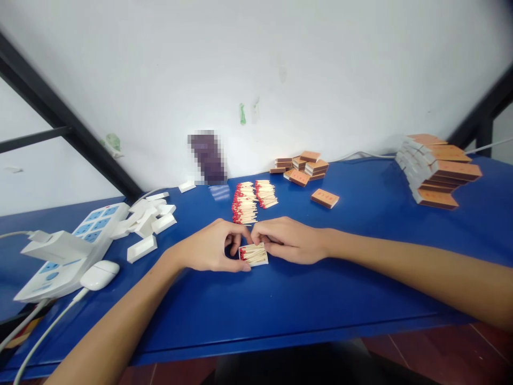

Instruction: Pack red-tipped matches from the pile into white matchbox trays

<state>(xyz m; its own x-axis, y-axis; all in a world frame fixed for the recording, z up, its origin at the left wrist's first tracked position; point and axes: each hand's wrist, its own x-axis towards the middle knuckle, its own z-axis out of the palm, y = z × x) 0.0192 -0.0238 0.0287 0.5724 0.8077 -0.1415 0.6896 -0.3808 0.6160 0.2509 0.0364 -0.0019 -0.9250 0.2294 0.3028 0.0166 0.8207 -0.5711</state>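
Observation:
A white matchbox tray [254, 255] full of red-tipped matches lies on the blue table [304, 305], between my two hands. My left hand [214, 246] grips it from the left, thumb at the near edge and fingers curled toward the far side. At its right end is my right hand [290, 239], fingers bent together against the tray's far right corner; whether they pinch anything is hidden. Just beyond my hands lie two piles of loose matches, a larger one [245, 203] and a smaller one [265, 194] to its right.
Empty white trays [146, 216] lie heaped at the left, beside a power strip [92, 230] with a charger and a white mouse-like device [100, 275] on a cable. Orange matchbox covers [306, 167] sit near the wall, one [325, 198] apart. Stacked matchboxes [441, 168] stand far right.

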